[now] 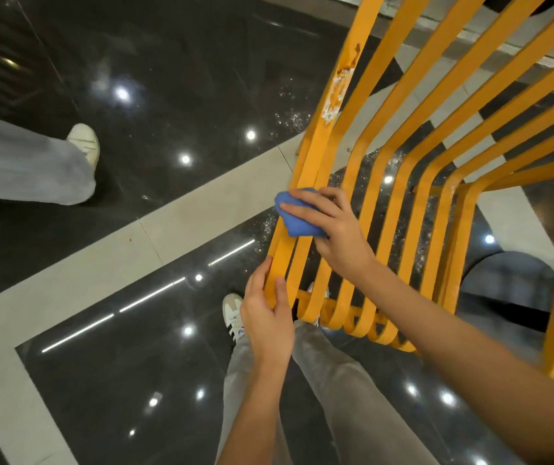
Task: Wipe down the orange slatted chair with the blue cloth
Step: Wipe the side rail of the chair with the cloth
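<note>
Right grip (322, 226) is curled over the bunched blue cloth (297, 218), pressing it onto the outermost slats of the orange slatted chair (399, 182). Left grip (265, 313), just below, pinches the slat edge to steady it. I should stroke along each slat, up toward the chipped paint patch (336, 92) above.

One orange slatted chair (399, 169) stands in view, with about nine slats visible, some cut by the frame edge. One blue cloth (297, 216) lies against its leftmost slats. Two bare hands are on the chair: the right hand (332, 226) on the cloth, the left hand (267, 317) below it. Left of the chair, two shoes show: one white shoe (85, 142) and one striped sneaker (233, 317).
</note>
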{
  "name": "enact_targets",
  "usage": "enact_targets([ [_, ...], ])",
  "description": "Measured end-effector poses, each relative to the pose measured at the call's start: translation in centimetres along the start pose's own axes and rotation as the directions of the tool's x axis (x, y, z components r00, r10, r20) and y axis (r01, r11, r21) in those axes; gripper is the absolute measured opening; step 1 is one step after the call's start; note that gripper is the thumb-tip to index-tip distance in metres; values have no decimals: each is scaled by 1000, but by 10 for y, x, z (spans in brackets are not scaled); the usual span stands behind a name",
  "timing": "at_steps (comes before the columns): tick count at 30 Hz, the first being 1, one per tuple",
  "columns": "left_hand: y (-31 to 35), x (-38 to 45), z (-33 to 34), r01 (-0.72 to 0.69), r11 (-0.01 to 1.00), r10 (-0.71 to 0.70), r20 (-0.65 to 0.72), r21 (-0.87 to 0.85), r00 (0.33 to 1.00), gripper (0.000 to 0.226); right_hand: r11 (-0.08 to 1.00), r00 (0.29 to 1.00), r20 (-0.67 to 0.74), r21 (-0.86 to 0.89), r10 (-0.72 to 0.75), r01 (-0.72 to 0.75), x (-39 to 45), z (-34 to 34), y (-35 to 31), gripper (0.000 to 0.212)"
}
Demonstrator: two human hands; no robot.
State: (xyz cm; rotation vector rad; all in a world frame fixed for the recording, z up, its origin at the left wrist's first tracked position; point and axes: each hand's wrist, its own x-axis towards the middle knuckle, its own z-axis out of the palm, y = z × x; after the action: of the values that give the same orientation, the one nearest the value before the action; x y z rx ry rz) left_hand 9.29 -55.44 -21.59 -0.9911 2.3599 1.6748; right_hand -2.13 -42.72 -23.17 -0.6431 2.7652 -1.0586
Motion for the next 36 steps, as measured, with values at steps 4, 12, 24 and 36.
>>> enact_targets([
  [4, -1, 0, 2, 2, 1000, -2, -5, -3, 1000, 36, 991, 983, -132, -22, 128, -132, 41, -14, 15, 59],
  [12, -1, -1, 0, 1, 999, 0, 16, -32, 1000, 37, 996, 987, 130, 20, -93, 91, -20, -4, -11, 55],
  [24, -9, -1, 0, 20, 998, -20, 4, -62, 1000, 38, 569, 622, -188, 655, 760, -497, -37, 41, -76, 12],
  [36, -10, -4, 1, -13, 1000, 13, -25, -24, 1000, 41, 385, 541, -44, 752, 840, -536, -3, 30, -37, 4],
])
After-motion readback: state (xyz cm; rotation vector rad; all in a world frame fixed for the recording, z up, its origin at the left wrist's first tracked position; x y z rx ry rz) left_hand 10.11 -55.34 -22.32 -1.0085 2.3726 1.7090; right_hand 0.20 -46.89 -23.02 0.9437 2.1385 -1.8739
